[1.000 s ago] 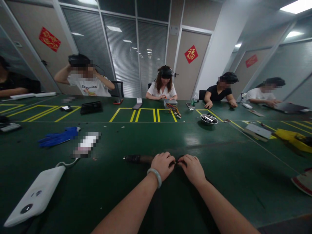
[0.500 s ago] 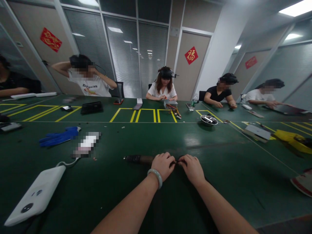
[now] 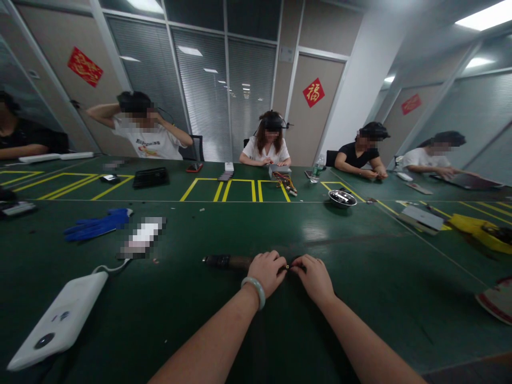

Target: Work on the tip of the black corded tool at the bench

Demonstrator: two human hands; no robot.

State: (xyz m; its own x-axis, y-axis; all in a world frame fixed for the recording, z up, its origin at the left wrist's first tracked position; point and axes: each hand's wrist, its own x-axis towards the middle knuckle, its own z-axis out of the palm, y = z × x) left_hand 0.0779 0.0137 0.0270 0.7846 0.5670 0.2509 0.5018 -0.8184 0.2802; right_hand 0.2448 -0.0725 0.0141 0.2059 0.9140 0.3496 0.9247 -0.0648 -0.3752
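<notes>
A dark, cylindrical electric screwdriver (image 3: 236, 262) lies on the green table (image 3: 192, 320), its narrow metal tip pointing left. My left hand (image 3: 269, 272), with a pale bangle at the wrist, closes over its right end and hides that part. Just right of it, my right hand (image 3: 314, 274) pinches something small and dark that the fingers mostly cover. A tiny brass-coloured piece (image 3: 287, 266) shows in the narrow gap between both sets of fingertips. I cannot tell whether it joins what the two hands hold.
To the left are a blue glove (image 3: 98, 225), a phone (image 3: 143, 237) and a white power bank (image 3: 60, 320) cabled to it. Farther off stand a metal bowl (image 3: 342, 199) and a bottle (image 3: 317, 169). Several people sit across the table. A yellow item (image 3: 480, 230) lies right.
My hands stay almost in place. The small brass-coloured piece between the fingertips shows more clearly now. Across the table, the person in black has brought their hands together.
</notes>
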